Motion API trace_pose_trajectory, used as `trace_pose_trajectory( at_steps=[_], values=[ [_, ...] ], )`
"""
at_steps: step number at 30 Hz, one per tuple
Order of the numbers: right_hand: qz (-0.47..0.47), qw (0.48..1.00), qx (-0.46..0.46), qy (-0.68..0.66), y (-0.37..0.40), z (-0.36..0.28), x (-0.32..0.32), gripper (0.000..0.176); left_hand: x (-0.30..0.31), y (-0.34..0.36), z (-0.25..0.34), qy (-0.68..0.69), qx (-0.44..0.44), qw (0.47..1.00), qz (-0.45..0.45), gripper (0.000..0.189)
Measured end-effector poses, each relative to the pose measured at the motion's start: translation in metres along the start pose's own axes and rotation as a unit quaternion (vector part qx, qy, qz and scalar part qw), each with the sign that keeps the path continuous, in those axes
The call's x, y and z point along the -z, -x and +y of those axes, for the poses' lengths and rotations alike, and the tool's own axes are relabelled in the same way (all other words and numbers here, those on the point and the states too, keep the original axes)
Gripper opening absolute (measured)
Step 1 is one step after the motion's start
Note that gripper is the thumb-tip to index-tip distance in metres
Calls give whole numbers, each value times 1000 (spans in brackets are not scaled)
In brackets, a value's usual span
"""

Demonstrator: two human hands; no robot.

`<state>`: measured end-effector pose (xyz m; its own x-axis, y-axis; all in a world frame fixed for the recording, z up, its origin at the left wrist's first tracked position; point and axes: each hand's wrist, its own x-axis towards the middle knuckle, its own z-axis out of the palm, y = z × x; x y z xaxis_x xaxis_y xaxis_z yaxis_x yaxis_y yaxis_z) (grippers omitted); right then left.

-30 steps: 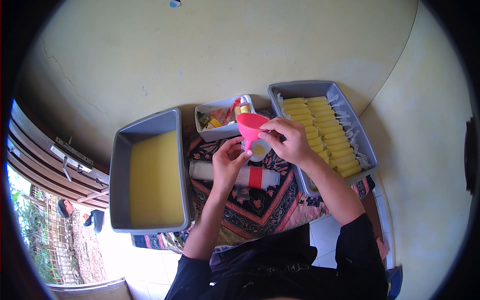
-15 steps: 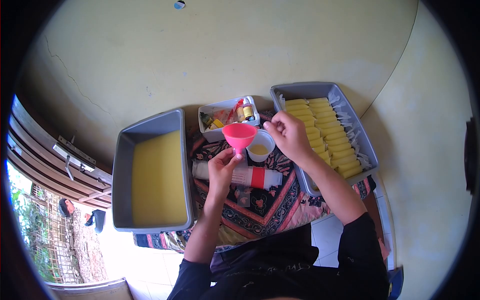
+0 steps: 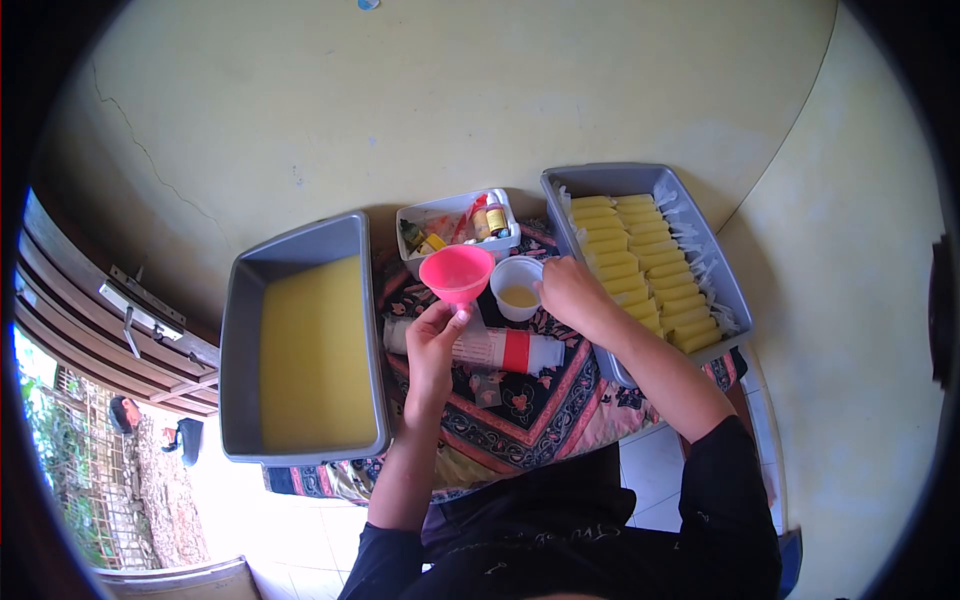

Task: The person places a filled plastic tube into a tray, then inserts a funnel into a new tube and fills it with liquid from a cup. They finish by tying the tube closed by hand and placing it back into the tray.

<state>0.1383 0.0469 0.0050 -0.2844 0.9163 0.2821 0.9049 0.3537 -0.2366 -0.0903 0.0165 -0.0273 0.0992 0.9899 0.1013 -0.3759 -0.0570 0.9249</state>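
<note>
My left hand (image 3: 437, 335) is closed around the spout of a pink funnel (image 3: 457, 272), whose wide mouth faces up. A clear plastic bag (image 3: 487, 388) appears to hang below the spout, beside my fingers. My right hand (image 3: 575, 292) is closed at the right side of a white plastic cup (image 3: 507, 277), gripping its edge or handle; the fingertips are partly hidden. Some pale yellow liquid (image 3: 518, 296) lies in the bottom of the cup. Under and behind the left hand is a roll of clear plastic bags (image 3: 543, 354) with a red band.
At left stands a grey tub (image 3: 375, 400) of yellow liquid. At right, another grey tub (image 3: 738, 300) holds rows of filled yellow tubes (image 3: 640, 262). A white box (image 3: 410, 216) with small bottles is at the back. Patterned cloth (image 3: 520, 430) covers the table.
My right hand has come down from above the cup's right side to its edge and closed there. The left hand and funnel have shifted slightly left.
</note>
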Motion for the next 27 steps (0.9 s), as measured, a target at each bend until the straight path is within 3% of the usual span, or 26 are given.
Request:
trace_pose_trajectory(
  at_steps=[4, 6, 7, 9, 11, 13, 15, 17, 27],
  values=[
    [91, 993, 69, 20, 0, 1, 6, 23, 3, 3, -2, 0, 0, 1000, 8, 19],
    [-69, 967, -122, -214, -5, -11, 27, 21, 3, 5, 0, -4, 0, 1000, 13, 18],
    [-69, 966, -122, -215, -6, -9, 28, 21, 3, 6, 1, -8, -1, 1000, 15, 17],
    [-66, 912, -171, -367, -8, -2, 30, 21, 2, 9, 3, -14, -1, 1000, 17, 16],
    [-75, 895, -186, -397, -12, 5, 32, 21, 0, 11, 6, -17, 3, 1000, 14, 13],
    [-3, 856, -193, -479, -14, 7, 34, 19, -4, 15, 7, -13, 7, 1000, 8, 12],
    [9, 843, -186, -505, -16, 6, 39, 19, -9, 16, 8, -9, 10, 1000, 2, 12],
    [89, 801, -121, -580, -17, 2, 40, 19, -15, 17, 7, -29, 24, 999, -6, 11],
    [210, 805, -7, -554, -11, -8, 45, 16, -40, 9, 0, -35, 35, 998, -48, 10]
  ],
)
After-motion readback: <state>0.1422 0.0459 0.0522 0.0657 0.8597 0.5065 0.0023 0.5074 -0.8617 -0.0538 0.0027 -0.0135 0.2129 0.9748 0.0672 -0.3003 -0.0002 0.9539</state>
